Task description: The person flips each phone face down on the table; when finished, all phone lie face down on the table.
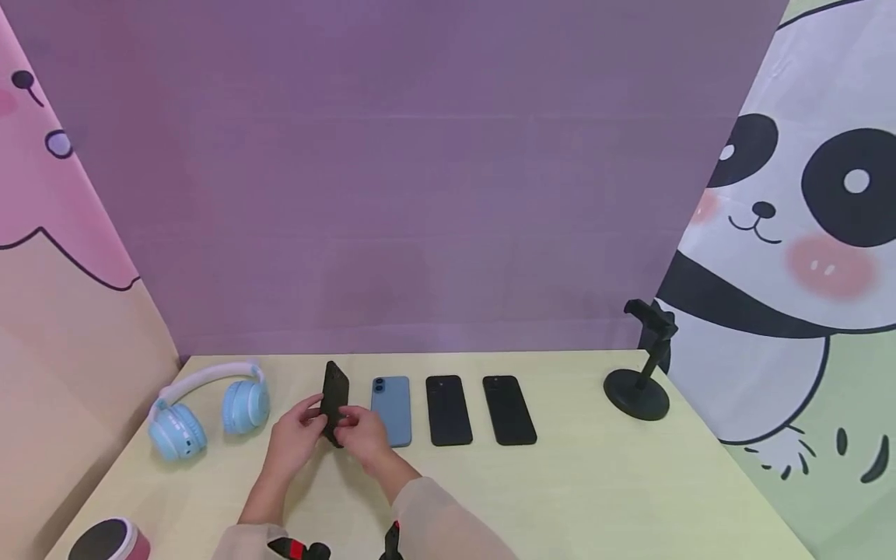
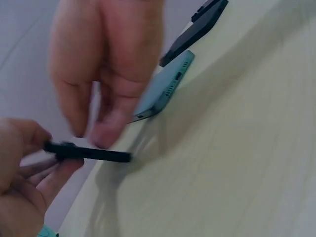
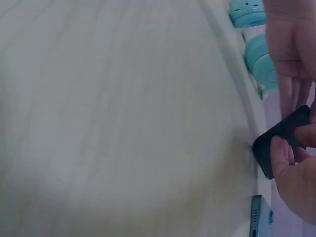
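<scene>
A black phone (image 1: 335, 393) stands nearly upright between the hands, raised off the table. My left hand (image 1: 292, 439) grips it along its left edge; the left wrist view shows the phone (image 2: 94, 152) edge-on between thumb and fingers of that hand (image 2: 29, 182). Bent fingers of my right hand (image 1: 365, 437) are at the phone's right-facing side. In the right wrist view its thumb (image 3: 280, 153) overlaps the phone (image 3: 266, 150); whether it pinches the phone I cannot tell. Just right of the hands lies a blue phone (image 1: 392, 404).
Two more black phones (image 1: 448, 411), (image 1: 509, 411) lie farther right in the row. Blue-and-white headphones (image 1: 243, 406) rest at the left. A black stand (image 1: 637, 395) is at the far right; a dark-topped pink and white round object (image 1: 126, 540) sits near left.
</scene>
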{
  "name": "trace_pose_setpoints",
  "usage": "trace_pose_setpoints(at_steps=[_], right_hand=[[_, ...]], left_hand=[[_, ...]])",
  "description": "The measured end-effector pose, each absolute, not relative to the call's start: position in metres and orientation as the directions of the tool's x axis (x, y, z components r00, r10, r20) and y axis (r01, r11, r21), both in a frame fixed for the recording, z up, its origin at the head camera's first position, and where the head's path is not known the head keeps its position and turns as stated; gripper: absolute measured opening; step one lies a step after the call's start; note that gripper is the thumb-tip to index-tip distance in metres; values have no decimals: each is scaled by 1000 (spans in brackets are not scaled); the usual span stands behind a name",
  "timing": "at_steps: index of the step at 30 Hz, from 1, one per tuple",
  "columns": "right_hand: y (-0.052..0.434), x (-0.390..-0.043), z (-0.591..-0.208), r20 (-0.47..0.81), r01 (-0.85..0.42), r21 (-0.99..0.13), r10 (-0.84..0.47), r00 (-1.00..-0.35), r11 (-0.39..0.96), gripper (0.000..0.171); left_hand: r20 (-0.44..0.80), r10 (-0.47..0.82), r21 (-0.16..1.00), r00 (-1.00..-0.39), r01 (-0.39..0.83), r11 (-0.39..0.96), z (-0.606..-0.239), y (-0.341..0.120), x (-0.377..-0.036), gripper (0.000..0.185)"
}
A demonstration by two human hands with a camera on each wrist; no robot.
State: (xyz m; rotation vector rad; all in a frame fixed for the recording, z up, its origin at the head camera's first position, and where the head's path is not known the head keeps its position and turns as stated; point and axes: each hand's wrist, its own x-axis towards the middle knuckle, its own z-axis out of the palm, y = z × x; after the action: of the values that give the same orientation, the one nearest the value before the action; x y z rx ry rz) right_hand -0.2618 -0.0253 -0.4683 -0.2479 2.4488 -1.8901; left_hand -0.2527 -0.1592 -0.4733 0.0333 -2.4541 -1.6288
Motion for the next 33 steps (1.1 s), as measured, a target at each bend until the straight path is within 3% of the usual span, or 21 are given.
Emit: trace_pose_setpoints(at_steps=[4, 14, 22, 33], right_hand=[[-23, -262, -475, 113, -160, -907, -141, -984, 390, 27], [-27, -262, -480, 171, -212, -840, -127, -977, 500, 28], [-37, -258, -487, 213, -249, -659, -141, -967, 710, 26], [-38, -259, -485, 164, -204, -676, -125, -978, 708, 30]], left_hand=[[179, -150, 864, -972, 82, 498, -471, -164, -252, 39], [244, -137, 786, -960, 113, 607, -476, -172, -251, 38], [180, -156, 755, -971, 35, 655, -488, -173, -247, 38], [133, -179, 721, -975, -29, 692, -485, -171, -244, 40]])
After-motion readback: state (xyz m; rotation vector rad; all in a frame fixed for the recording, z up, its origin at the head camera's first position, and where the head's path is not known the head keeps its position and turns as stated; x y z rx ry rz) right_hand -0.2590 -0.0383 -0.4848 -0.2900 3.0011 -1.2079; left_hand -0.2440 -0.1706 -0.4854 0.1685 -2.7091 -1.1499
